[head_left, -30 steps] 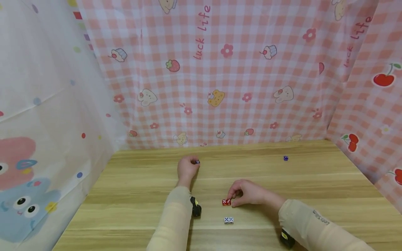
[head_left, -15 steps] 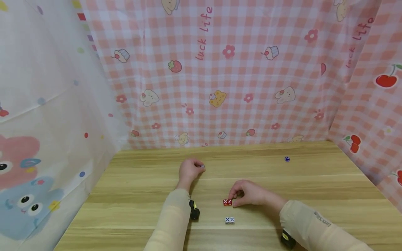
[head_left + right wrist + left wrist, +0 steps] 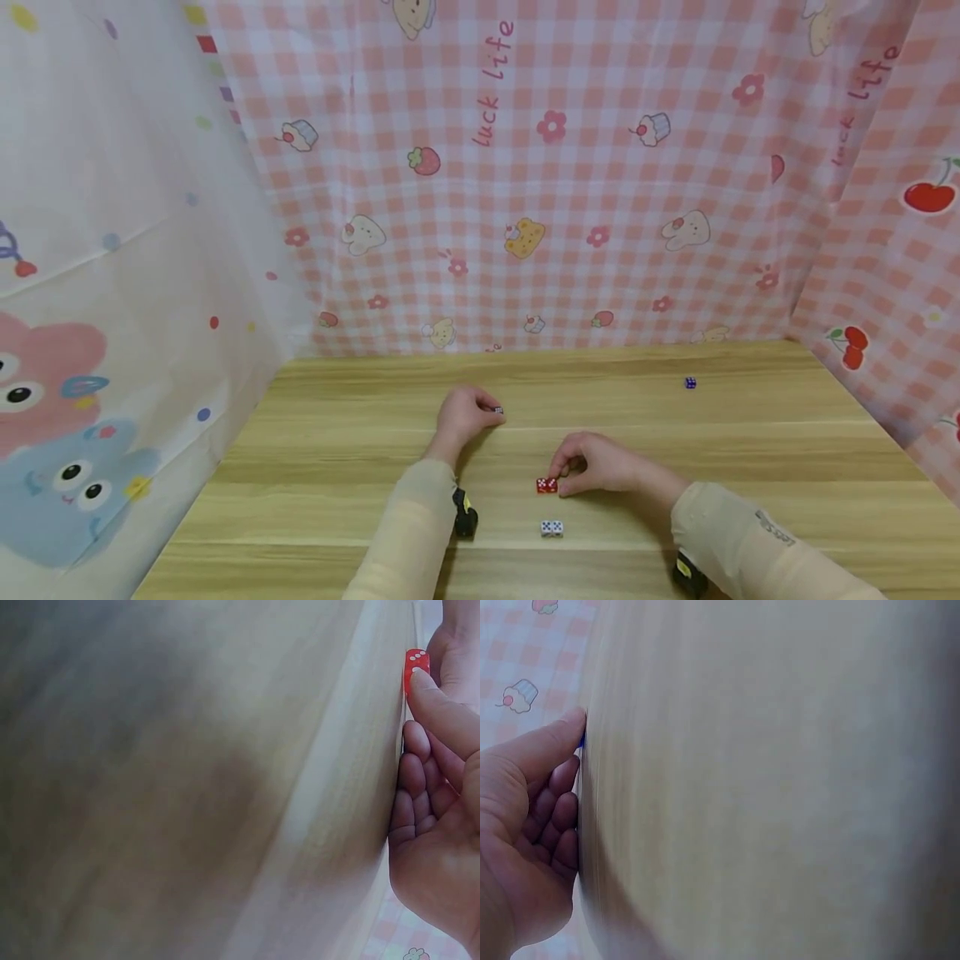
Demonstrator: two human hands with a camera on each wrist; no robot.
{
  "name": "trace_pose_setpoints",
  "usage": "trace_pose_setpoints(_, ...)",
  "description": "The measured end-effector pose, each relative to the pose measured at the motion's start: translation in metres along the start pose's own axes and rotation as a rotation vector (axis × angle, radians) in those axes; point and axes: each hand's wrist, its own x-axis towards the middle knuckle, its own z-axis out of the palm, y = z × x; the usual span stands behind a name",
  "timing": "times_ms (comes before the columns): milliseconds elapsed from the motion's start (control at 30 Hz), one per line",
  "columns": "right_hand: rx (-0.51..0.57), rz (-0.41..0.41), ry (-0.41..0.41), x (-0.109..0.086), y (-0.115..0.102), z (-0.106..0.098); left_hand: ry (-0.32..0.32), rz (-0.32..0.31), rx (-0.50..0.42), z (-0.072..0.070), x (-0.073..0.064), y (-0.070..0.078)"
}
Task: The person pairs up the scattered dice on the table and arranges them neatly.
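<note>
My left hand (image 3: 463,418) pinches a small blue die (image 3: 498,410) between thumb and fingertips, low over the wooden table. In the left wrist view only a blue sliver of that die (image 3: 582,742) shows beside the thumb. Two red dice (image 3: 547,486) with white pips sit side by side nearer to me. At their right end my right hand (image 3: 600,462) pinches the right-hand red die, and the right wrist view has its thumb against a red die (image 3: 417,664). Closer still lie two white dice (image 3: 552,529) with dark pips, side by side.
Another blue die (image 3: 691,383) lies alone at the back right of the wooden table (image 3: 750,450). A pink checked cloth (image 3: 570,192) hangs behind the table's far edge, and a pale printed cloth (image 3: 150,275) hangs on the left.
My left hand has moved right and toward me with the blue die, closer to the red dice. The right hand has stayed at the red dice. The head view has shifted slightly.
</note>
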Motion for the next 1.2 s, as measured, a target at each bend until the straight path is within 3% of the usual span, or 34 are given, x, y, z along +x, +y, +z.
trace_pose_setpoints(633, 0.004, 0.006, -0.008, -0.002, -0.002, -0.001, -0.098, 0.062, 0.0, 0.013, -0.015, 0.019)
trace_pose_setpoints(1200, 0.04, -0.024, -0.022, 0.0, 0.002, -0.002, -0.123, 0.088, -0.016, 0.019, -0.024, 0.03)
